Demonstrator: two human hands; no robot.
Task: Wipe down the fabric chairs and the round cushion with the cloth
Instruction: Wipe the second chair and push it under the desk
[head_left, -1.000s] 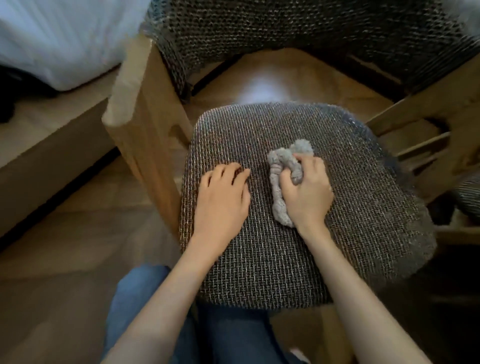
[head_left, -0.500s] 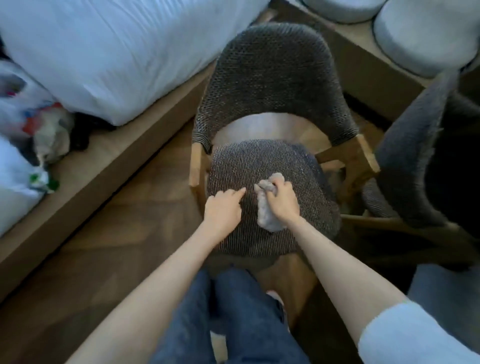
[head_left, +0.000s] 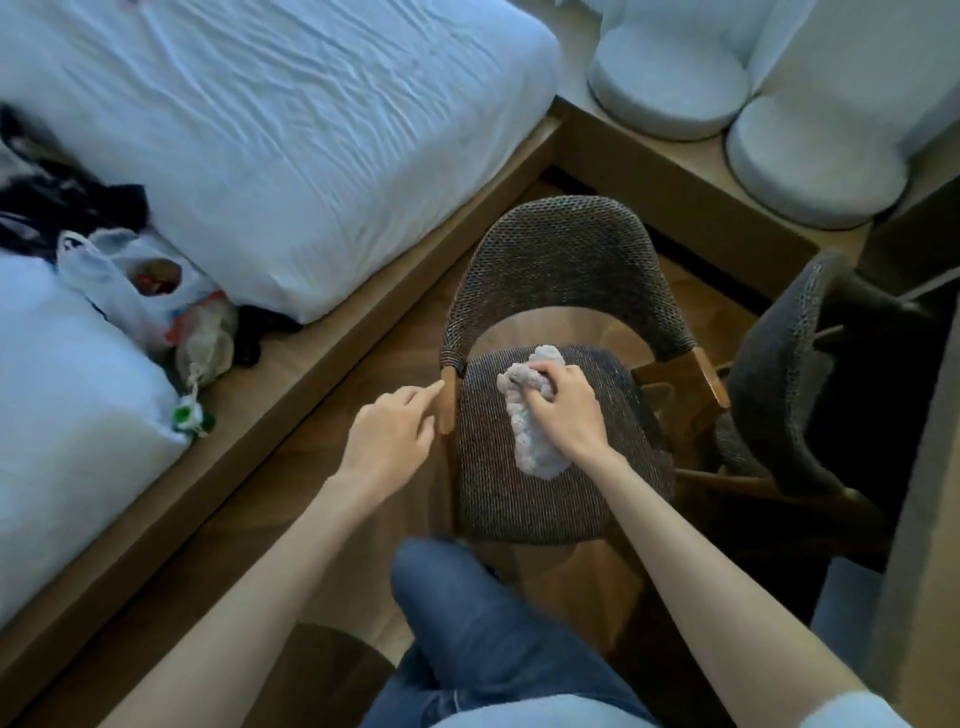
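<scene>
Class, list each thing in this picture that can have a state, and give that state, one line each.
chair: upright
cloth: bunched, lying on the chair's seat
right hand: gripping the cloth
left hand: fingers relaxed, holding nothing
plastic bag: mouth open

The right hand (head_left: 566, 410) grips a crumpled grey cloth (head_left: 531, 449) and holds it on the seat (head_left: 519, 499) of the fabric chair (head_left: 566, 249), nearer its back edge. The left hand (head_left: 389, 441) is relaxed, just beside the wooden post (head_left: 447, 415) at the seat's left edge.
</scene>
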